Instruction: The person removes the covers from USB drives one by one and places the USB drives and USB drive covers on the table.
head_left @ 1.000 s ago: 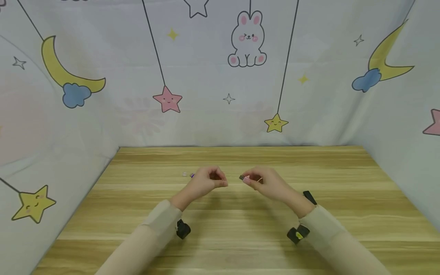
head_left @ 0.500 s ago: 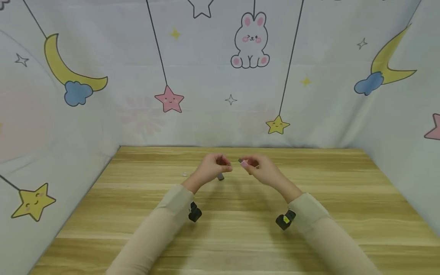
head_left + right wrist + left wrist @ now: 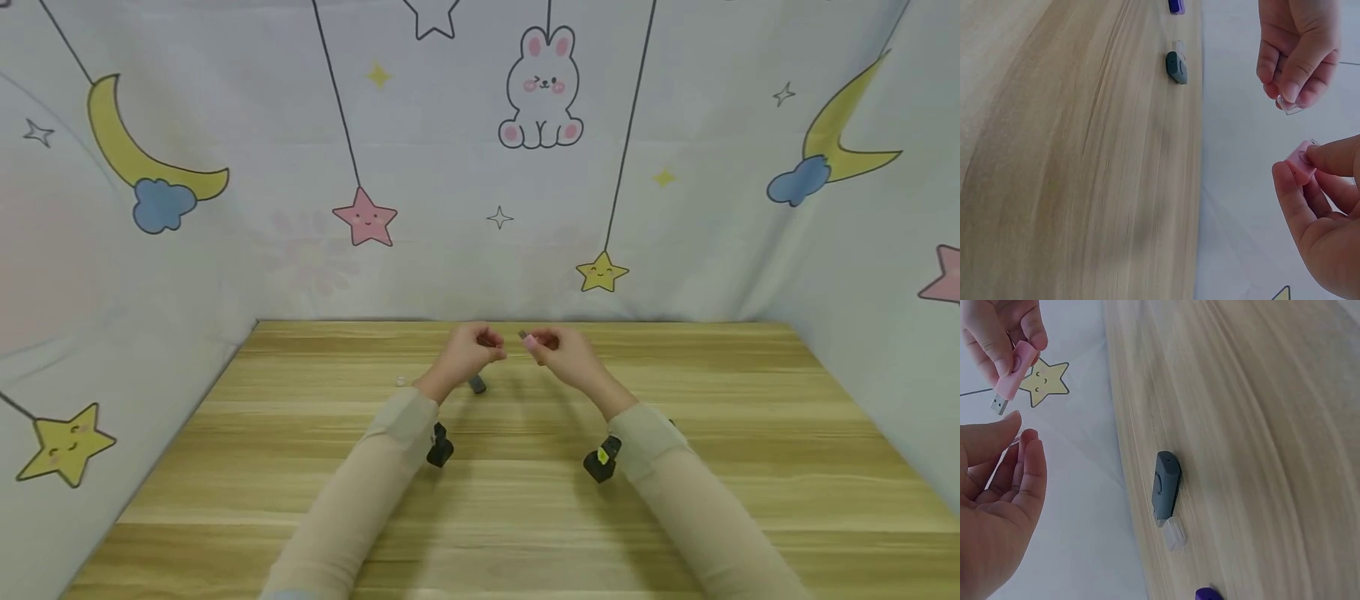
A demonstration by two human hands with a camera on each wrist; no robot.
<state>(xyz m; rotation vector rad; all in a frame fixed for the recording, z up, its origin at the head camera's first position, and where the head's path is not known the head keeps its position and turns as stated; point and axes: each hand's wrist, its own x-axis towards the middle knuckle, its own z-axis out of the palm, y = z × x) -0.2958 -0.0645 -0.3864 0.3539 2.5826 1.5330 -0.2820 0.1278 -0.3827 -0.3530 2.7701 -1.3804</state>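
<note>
A pink USB flash drive (image 3: pixel 1016 370), its metal plug bare, is pinched between the thumb and fingers of my right hand (image 3: pixel 572 357). Facing it, my left hand (image 3: pixel 467 357) pinches a small clear plastic cap (image 3: pixel 1287 106), mostly covered by the fingertips. Plug and cap are close but apart, both held above the table. In the left wrist view, a dark grey USB flash drive (image 3: pixel 1165 487) lies on the wood below, with another clear cap (image 3: pixel 1175 535) by its plug end. Part of a purple object (image 3: pixel 1209 594) shows at the bottom edge.
The wooden table (image 3: pixel 517 508) runs back to a white cloth backdrop (image 3: pixel 450 275) printed with stars, moons and a rabbit. Cloth also rises along both sides. Black wrist cameras (image 3: pixel 441 446) sit at both cuffs.
Both hands have moved forward, away from the body, and the gap between them is slightly narrower. The grey flash drive, hidden a second ago, now shows below the left hand.
</note>
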